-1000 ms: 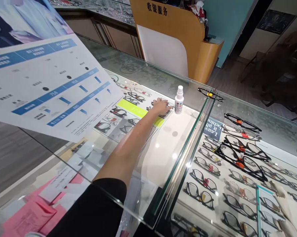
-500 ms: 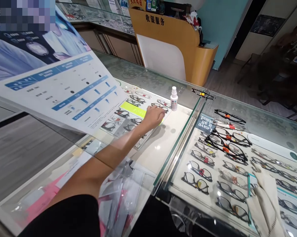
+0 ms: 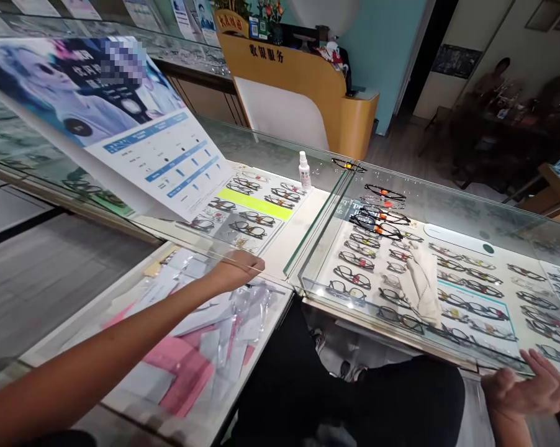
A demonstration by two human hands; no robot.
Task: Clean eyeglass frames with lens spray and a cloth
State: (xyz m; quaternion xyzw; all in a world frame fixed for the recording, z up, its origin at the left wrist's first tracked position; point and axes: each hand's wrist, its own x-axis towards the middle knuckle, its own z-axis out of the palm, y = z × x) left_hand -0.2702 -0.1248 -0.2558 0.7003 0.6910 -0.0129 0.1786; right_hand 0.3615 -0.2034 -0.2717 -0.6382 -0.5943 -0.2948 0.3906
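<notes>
My left hand (image 3: pixel 243 268) is closed at the near edge of the left glass counter, beside an open drawer (image 3: pixel 273 332) of plastic packets and pink sheets. Its fingertips are hidden, so I cannot tell whether it grips anything. At the lower right, my right hand (image 3: pixel 531 385) is beside the counter's front edge, fingers apart, holding nothing. A white spray bottle (image 3: pixel 304 172) stands upright on the left counter near a yellow-green strip (image 3: pixel 254 205) among eyeglasses (image 3: pixel 248 230). A large printed card (image 3: pixel 168 162) stands tilted on the left.
Rows of eyeglass frames (image 3: pixel 352 277) lie in the right glass case, with several black frames (image 3: pixel 377 228) on top. A beige cloth (image 3: pixel 422 285) is draped over the right glass. Beyond stands a wooden cashier desk (image 3: pixel 359 124). My dark-clothed legs (image 3: pixel 354 403) are below the counter.
My left hand has drawn back from the eyeglasses near the spray bottle to the counter's near edge. My right hand has come into view. The view has shifted, showing more of the right case.
</notes>
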